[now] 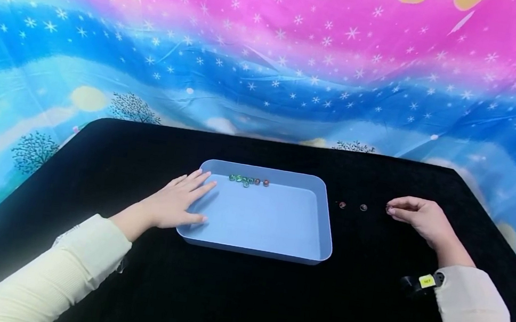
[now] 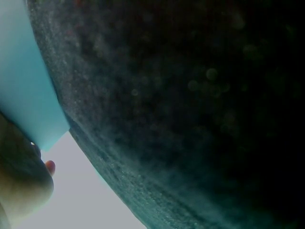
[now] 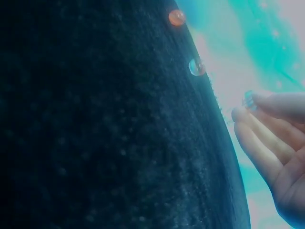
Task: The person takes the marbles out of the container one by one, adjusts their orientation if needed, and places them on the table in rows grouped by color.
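Note:
A light blue rectangular tray (image 1: 256,251) stands on the black cloth, with several green marbles (image 1: 239,179) and two reddish-brown marbles (image 1: 266,183) along its far inner wall. Spread over the tray's left rim is my left hand (image 1: 171,201), its fingers straight. To the right of the tray, my right hand (image 1: 425,219) pinches a small glass marble (image 3: 249,100) between thumb and fingertips. Between that hand and the tray lie a reddish marble (image 1: 341,205) and a clear marble (image 1: 363,208), both on the cloth.
The black cloth (image 1: 240,304) covers the table. Behind it hangs a pink and blue snowflake-patterned curtain (image 1: 269,66). A dark strap with a yellow label (image 1: 427,281) sits at my right wrist.

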A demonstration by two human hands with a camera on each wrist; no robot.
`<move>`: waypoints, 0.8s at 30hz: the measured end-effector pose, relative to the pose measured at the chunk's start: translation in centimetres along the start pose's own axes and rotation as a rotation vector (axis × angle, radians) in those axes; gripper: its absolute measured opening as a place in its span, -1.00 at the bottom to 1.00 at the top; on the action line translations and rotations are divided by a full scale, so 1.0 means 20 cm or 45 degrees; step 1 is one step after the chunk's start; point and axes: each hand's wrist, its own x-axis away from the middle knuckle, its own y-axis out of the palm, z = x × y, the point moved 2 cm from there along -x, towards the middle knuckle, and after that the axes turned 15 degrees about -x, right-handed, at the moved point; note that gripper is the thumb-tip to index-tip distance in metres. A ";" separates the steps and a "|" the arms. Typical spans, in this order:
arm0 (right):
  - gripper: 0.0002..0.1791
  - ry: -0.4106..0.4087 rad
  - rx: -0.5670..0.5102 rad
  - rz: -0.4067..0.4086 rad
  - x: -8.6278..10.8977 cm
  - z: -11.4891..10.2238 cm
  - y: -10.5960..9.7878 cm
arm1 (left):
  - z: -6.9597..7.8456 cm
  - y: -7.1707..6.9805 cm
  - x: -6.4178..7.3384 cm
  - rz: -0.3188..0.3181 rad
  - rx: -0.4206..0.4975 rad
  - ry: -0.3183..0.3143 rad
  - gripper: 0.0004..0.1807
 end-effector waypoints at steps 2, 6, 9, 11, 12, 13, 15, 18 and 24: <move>-0.49 0.014 0.014 -0.015 0.03 -0.07 0.02 | 0.00 0.00 0.00 0.003 -0.003 0.001 -0.18; -0.56 0.022 0.054 -0.027 0.04 -0.11 0.04 | 0.00 0.00 0.00 0.014 -0.003 0.002 -0.18; -0.57 0.037 0.146 -0.031 0.03 -0.10 0.04 | 0.00 0.00 0.00 0.018 -0.002 -0.002 -0.18; -0.58 0.052 0.229 -0.034 0.03 -0.09 0.03 | 0.00 0.00 0.00 0.013 -0.003 -0.003 -0.18; -0.57 0.061 0.269 -0.038 0.02 -0.08 0.03 | 0.00 0.00 0.00 0.012 -0.001 -0.002 -0.18; -0.57 0.071 0.304 -0.040 0.02 -0.08 0.03 | 0.00 0.00 0.00 0.009 0.001 -0.004 -0.18; -0.56 0.088 0.349 -0.041 0.02 -0.08 0.02 | 0.00 0.00 0.00 0.004 0.006 -0.004 -0.18; -0.55 0.096 0.372 -0.035 0.02 -0.07 0.02 | 0.00 0.00 0.00 0.009 0.010 -0.005 -0.18; -0.57 0.095 0.378 -0.041 0.01 -0.07 0.03 | 0.00 -0.01 0.00 0.008 0.001 -0.006 -0.18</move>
